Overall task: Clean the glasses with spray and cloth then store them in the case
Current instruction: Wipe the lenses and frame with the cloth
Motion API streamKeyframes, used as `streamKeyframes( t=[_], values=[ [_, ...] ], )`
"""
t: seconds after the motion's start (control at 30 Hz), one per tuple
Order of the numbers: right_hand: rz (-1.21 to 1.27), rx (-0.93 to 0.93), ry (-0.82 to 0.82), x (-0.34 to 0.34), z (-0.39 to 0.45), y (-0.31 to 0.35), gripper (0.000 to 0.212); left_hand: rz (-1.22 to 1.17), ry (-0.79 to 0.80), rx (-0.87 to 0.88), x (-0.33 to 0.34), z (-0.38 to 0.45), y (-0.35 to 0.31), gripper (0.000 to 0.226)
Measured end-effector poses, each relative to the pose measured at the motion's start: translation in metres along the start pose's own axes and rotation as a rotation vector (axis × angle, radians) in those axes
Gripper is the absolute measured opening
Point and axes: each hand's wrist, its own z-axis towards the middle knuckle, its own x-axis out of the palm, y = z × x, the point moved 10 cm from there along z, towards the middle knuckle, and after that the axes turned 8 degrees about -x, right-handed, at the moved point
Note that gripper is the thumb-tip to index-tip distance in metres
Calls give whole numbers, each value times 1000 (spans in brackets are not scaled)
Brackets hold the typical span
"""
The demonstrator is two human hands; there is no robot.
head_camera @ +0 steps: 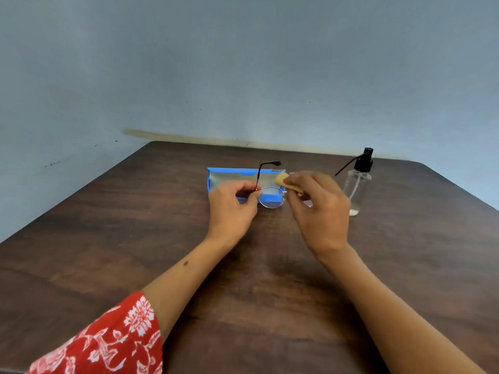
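Observation:
My left hand (233, 209) pinches the thin-rimmed glasses (271, 197) at the left hinge and holds them above the table. One dark temple arm sticks up behind my fingers; the other pokes out past my right hand toward the bottle. My right hand (317, 209) grips a folded yellow cloth (282, 180) and presses it over the right lens, which is hidden. The left lens shows clear and round. The blue glasses case (229, 176) lies open on the table just behind both hands. A clear spray bottle (356, 184) with a black pump top stands upright to the right of my right hand.
The dark wooden table (135, 225) runs up to a grey-blue wall at the back. Its far corners are rounded. A red patterned sleeve (108, 344) covers my left upper arm at the bottom left.

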Motion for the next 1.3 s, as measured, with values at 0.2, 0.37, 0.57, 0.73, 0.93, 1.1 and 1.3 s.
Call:
streamKeyframes(
  t=[0.2, 0.37, 0.57, 0.73, 0.93, 1.1, 1.3],
  values=[
    [-103, -167, 69, 12, -8, 18, 11, -20, -16, 27, -3, -4, -5, 9],
    [-209, -203, 159, 25, -14, 18, 10, -37, -22, 39, -2, -5, -8, 10],
    [-146, -189, 261, 36, -23, 23, 18, -39, -46, 47, -6, -4, -6, 11],
    [-165, -177, 295, 39, -25, 23, 20, -28, -52, 80, -7, -4, -9, 11],
    [-180, -188, 309, 46, -28, 30, 21, -40, -79, 101, -10, -2, -9, 8],
    [-220, -158, 306, 44, -28, 20, 22, -53, -96, 101, -14, -1, -6, 8],
    [-155, -221, 351, 51, -30, 34, 27, -24, -119, 128, -16, 0, -7, 9]
  ],
)
